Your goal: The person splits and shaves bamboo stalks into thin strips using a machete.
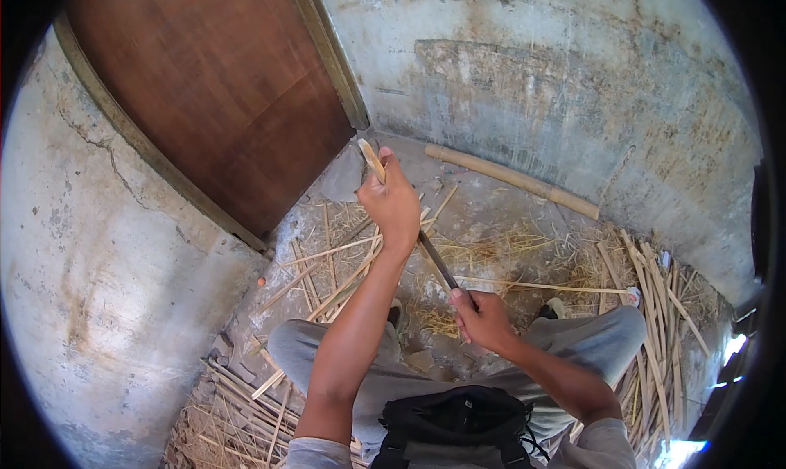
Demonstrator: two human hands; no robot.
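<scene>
My left hand [391,200] is raised before me, closed round what looks like the wooden handle [372,161] of a long knife. Its pale end sticks out above the fist. From below that fist a narrow dark blade [436,260] slants down to the right, roughly in line with the handle. My right hand [485,317], above my right thigh, pinches the lower end of the blade between thumb and fingers. A light brown edge shows along the blade; whether it is a separate strip I cannot tell. The join of handle and blade is hidden inside my left hand.
Bamboo strips [655,330] lie heaped to my right, with more strips [246,403] at lower left. Shavings [516,244] litter the floor. A bamboo pole [512,181] lies along the stained wall. A brown door [213,92] stands at far left. A black bag [454,416] rests at my waist.
</scene>
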